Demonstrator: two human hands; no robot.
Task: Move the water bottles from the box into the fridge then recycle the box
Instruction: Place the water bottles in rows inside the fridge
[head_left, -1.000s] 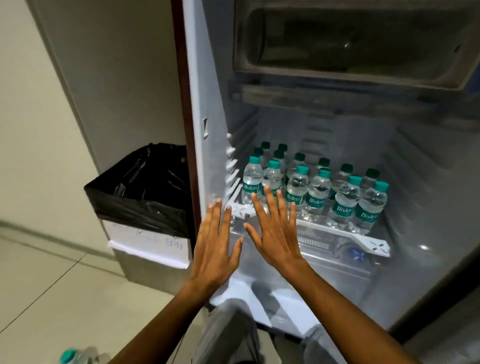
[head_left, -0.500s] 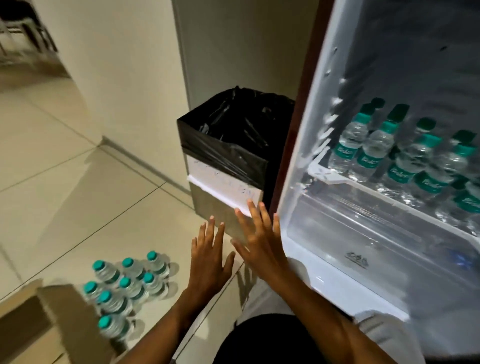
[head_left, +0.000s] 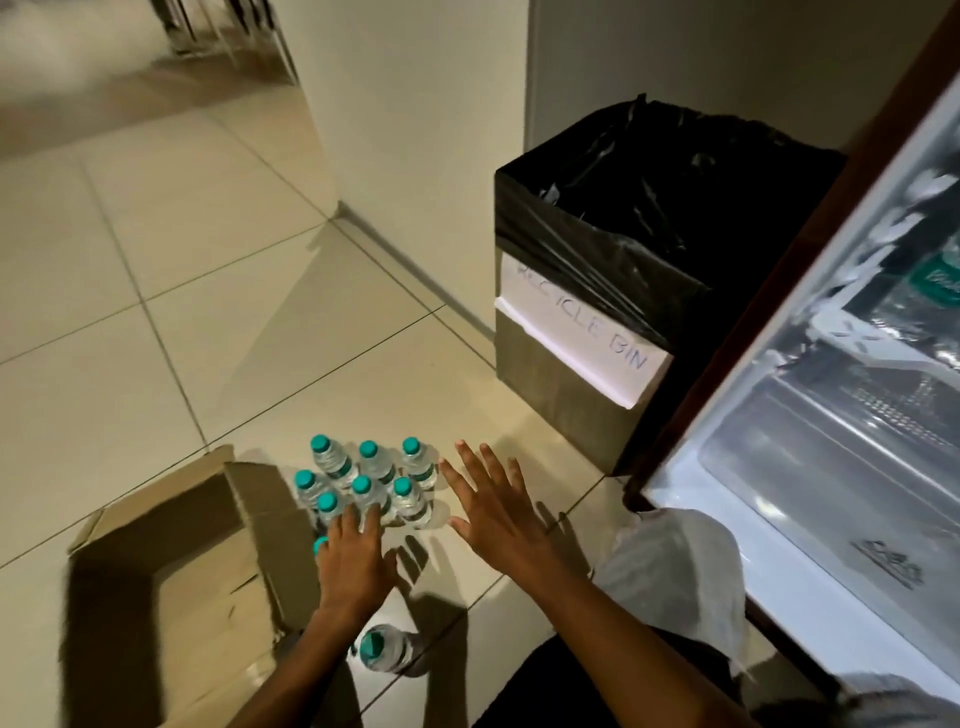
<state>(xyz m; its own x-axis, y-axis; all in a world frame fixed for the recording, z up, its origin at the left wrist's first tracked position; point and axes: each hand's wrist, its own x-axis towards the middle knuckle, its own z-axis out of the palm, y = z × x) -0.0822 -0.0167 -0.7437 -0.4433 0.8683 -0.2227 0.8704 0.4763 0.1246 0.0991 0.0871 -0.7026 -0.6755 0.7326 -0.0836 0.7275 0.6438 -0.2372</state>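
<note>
Teal-capped clear plastic water bottles (head_left: 363, 480) stand upright in a tight cluster on the pale tiled floor (head_left: 156, 322), just beside the open brown cardboard box (head_left: 176, 566), whose flaps are spread and whose inside shows bare cardboard. One more small clear bottle with a teal cap (head_left: 384, 647) stands apart from the cluster, nearer the person, partly hidden by the left forearm. Above the near edge of the cluster is the left hand (head_left: 356, 564), palm down, its grip open with fingers straight and slightly spread; the fingertips lie over the nearest caps, but whether they touch cannot be told, and it holds nothing. Just right of the bottles the right hand (head_left: 498, 514) is stretched flat over the floor, its grip likewise wide open, fingers fanned, with nothing in it. Further back against the wall stands a square bin lined with a black plastic bag (head_left: 613, 291), bearing a white paper label handwritten "RECYCLE BIN" (head_left: 582, 338). At the right is the open white fridge (head_left: 810, 493), its interior lit, with a clear drawer low down and, on the shelf above, part of a green-labelled bottle (head_left: 937, 278) at the picture's edge.
</note>
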